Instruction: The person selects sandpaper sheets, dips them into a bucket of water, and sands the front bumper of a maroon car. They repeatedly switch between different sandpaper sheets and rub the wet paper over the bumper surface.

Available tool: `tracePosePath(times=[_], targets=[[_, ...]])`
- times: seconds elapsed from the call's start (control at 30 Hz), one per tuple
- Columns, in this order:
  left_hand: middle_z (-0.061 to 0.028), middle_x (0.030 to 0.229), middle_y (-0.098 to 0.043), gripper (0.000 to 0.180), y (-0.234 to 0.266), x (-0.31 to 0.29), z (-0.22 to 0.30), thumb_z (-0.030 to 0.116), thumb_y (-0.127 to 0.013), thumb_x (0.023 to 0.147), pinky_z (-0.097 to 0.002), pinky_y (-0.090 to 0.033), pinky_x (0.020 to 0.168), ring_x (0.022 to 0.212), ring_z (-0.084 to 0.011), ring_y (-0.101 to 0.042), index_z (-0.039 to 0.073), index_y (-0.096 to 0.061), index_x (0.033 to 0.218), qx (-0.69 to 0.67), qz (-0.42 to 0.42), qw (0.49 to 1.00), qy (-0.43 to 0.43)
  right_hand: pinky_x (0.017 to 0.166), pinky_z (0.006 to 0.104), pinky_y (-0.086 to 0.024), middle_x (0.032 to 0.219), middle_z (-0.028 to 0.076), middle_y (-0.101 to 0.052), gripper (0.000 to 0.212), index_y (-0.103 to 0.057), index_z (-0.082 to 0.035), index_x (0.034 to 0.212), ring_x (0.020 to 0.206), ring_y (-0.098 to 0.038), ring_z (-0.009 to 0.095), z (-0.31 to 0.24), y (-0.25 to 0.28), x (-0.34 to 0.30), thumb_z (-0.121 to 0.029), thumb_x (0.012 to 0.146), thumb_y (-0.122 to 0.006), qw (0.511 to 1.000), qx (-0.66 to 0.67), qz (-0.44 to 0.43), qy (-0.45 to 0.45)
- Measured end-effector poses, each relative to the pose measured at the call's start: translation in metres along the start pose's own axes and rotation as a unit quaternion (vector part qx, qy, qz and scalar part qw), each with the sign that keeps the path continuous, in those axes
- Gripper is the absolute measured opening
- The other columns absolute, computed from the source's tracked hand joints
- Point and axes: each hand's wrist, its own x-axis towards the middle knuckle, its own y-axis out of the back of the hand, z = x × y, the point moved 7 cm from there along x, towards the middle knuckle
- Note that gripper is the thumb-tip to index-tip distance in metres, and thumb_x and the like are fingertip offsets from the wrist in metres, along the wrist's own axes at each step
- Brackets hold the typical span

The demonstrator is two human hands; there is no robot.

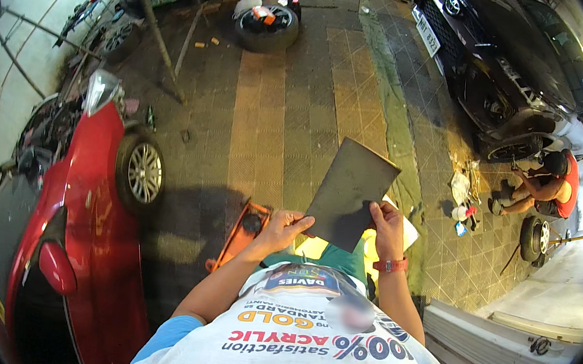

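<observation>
A dark grey, thin rectangular sheet (pixel 353 189), which looks like sandpaper, is held tilted in front of my body. My left hand (pixel 282 232) pinches its near left edge, thumb on top. At the lower right edge, my right hand (pixel 389 232) grips it with the thumb on the upper face; a red watch (pixel 390 265) is on that wrist. Fingers under the sheet are hidden. Beneath and beside it shows something bright yellow and white (pixel 406 229), too covered to name. An orange floor jack (pixel 234 237) stands just left of my left hand.
A red car (pixel 95 209) with its front wheel (pixel 141 172) stands at left. At the far right, a person (pixel 557 185) crouches by a black car (pixel 502 69). A loose wheel (pixel 267 28) lies ahead, near wooden poles (pixel 153 19). White ridged panels (pixel 488 359) are at lower right.
</observation>
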Motion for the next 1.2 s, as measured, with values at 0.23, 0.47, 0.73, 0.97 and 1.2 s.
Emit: tracePosePath(times=[0.23,0.47,0.73,0.97,1.2], targets=[[0.0065,0.076,-0.061,0.039,0.089,0.234,0.115,0.034,-0.075,0.109,-0.027,-0.041,0.064,0.073,-0.0039,-0.051,-0.003,-0.077,0.094,0.032,0.024,0.998,-0.052,0.062,0.0237,-0.04,0.079,-0.01,-0.06,0.027,-0.073,-0.004,0.098,0.069,-0.051,0.002,-0.061,-0.002,0.234,-0.028,0.108,-0.079,0.992,-0.118,-0.015,0.033],[0.0101,0.077,-0.059,0.028,0.191,0.518,0.116,0.024,-0.076,0.109,-0.0268,-0.039,0.062,0.072,-0.0026,-0.049,0.0,-0.079,0.095,0.07,0.156,0.985,-0.028,0.065,0.0256,-0.047,0.085,-0.006,-0.067,0.029,-0.075,0.002,0.106,0.076,-0.057,0.004,-0.097,-0.01,0.555,-0.027,0.108,-0.077,0.969,-0.215,-0.116,0.04],[0.0136,0.081,-0.058,0.034,0.318,0.773,0.224,0.024,-0.081,0.107,-0.0221,-0.034,0.064,0.074,-0.0004,-0.045,0.009,-0.07,0.079,-0.112,0.276,0.947,-0.12,0.064,0.0251,-0.046,0.083,-0.007,-0.066,0.024,-0.073,0.0,0.099,0.074,-0.057,0.002,-0.234,-0.064,0.838,-0.021,0.109,-0.075,0.959,-0.121,-0.255,0.005],[0.0147,0.079,-0.055,0.041,0.474,0.993,0.254,0.031,-0.076,0.111,-0.0245,-0.029,0.062,0.072,-0.0002,-0.042,0.011,-0.067,0.076,-0.18,0.369,0.898,-0.159,0.062,0.0243,-0.044,0.079,-0.007,-0.064,0.025,-0.077,0.001,0.098,0.073,-0.055,0.002,-0.257,-0.139,1.11,-0.022,0.108,-0.077,0.935,-0.205,-0.288,0.014],[0.0117,0.077,-0.06,0.045,0.613,1.23,0.363,0.033,-0.071,0.113,-0.0259,-0.035,0.064,0.071,-0.002,-0.045,0.007,-0.071,0.076,-0.086,0.361,0.924,-0.09,0.06,0.0299,-0.041,0.074,-0.004,-0.06,0.03,-0.073,0.004,0.093,0.07,-0.049,0.006,-0.371,-0.183,1.347,-0.023,0.105,-0.08,0.958,-0.208,-0.196,0.021]])
